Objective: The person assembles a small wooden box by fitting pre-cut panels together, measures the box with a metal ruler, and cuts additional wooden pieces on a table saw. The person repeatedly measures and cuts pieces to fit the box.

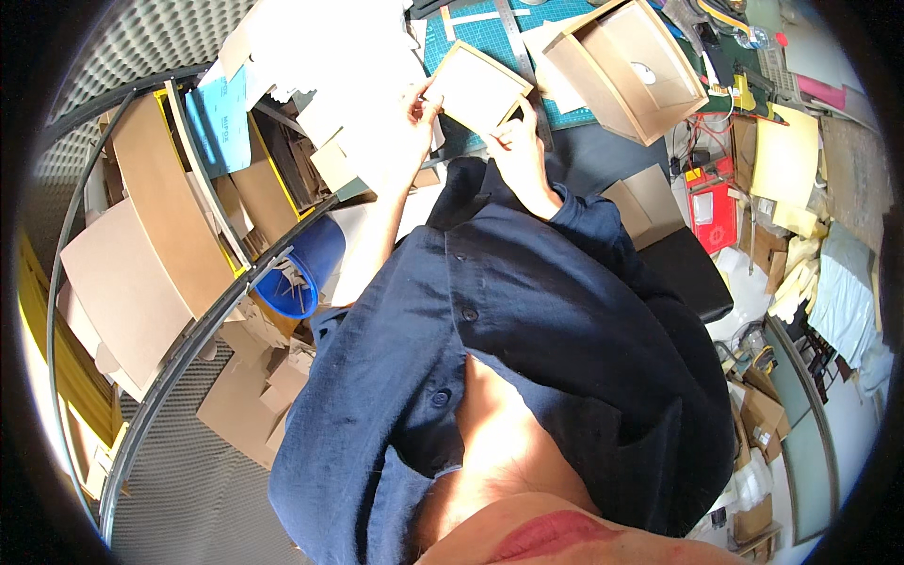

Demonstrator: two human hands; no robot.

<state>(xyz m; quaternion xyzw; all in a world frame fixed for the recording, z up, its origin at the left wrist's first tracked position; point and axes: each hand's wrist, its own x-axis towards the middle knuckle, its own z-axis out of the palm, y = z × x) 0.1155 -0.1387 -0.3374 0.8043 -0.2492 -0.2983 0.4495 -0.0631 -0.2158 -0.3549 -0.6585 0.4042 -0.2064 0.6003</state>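
Both my hands hold a shallow tan tray [476,87] with a thin raised rim and a pale, brightly lit inside. It is tilted over the work table. My left hand [420,108] closes its fingers on the tray's left corner, partly washed out by sunlight. At the near right corner, my right hand [514,143] grips the rim with thumb and fingers. Beneath and behind the tray lies a teal cutting mat [568,118] with grid lines. A metal ruler [509,24] rests on the mat. To the right stands a larger open tan box [603,80] with a small white round patch inside.
Glaring white sheets [325,56] cover the table's left part. Below them stands a blue bin [325,247] with scraps inside. Cardboard sheets [155,202] lean at the left by a curved dark rail. A red case [713,215], cables and a clear bottle [753,38] are on the right.
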